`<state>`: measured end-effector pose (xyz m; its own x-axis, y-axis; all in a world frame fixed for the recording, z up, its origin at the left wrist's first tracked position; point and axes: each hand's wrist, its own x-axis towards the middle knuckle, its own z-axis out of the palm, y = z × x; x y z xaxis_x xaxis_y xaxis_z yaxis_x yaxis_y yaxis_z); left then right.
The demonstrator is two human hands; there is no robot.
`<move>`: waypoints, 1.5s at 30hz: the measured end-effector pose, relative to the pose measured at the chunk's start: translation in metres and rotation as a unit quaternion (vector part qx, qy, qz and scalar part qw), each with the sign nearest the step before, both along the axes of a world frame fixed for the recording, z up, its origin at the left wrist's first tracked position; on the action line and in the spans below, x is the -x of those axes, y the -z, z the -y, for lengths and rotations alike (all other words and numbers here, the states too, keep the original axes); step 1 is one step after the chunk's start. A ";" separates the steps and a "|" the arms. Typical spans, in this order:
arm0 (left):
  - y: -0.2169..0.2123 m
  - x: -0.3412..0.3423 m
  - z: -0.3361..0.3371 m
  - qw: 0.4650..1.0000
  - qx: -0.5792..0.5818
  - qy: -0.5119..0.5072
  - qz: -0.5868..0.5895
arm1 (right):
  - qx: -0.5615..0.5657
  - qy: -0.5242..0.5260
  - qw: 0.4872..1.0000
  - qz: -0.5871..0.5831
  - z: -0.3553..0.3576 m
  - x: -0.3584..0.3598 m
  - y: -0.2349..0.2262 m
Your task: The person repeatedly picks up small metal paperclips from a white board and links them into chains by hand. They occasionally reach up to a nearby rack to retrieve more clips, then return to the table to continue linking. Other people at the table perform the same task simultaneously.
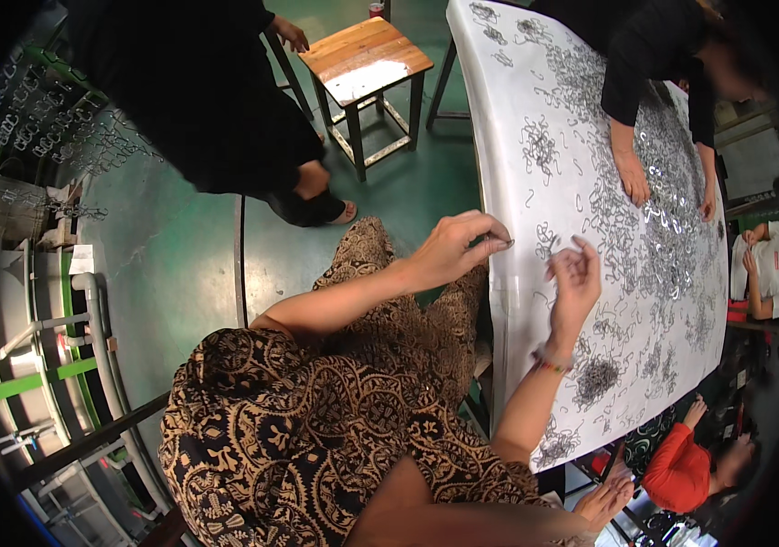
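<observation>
Wearer's clothing: dark, near-black garment [316, 428] printed all over with tan-gold scrolling paisley and floral motifs, batik-like. The fabric covers the lap and torso and drapes over the knees. Sleeves end high, so both forearms are bare from above the elbow down. Left hand [448, 251]: no ring, band or glove visible. Right hand [576, 283]: a thin beaded bracelet [551, 365] at the wrist, with mixed red, green and pale beads. No watch seen.
</observation>
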<state>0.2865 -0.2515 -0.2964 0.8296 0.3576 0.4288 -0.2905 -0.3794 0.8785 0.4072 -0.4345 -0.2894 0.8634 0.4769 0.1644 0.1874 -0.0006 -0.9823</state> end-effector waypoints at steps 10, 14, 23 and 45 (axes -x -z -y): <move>-0.007 -0.005 0.004 0.999 -0.029 0.024 -0.009 | -0.087 0.058 0.994 -0.023 -0.048 0.066 -0.024; 0.007 -0.008 0.007 0.998 -0.002 0.058 -0.022 | -0.093 0.133 0.986 -0.028 -0.041 0.066 -0.014; 0.021 0.029 -0.004 0.992 0.110 -0.051 -0.019 | -0.122 0.102 0.987 0.019 -0.039 0.071 -0.005; 0.027 0.154 -0.281 0.790 0.136 -0.597 0.038 | -0.151 0.046 0.987 0.027 -0.021 0.088 -0.008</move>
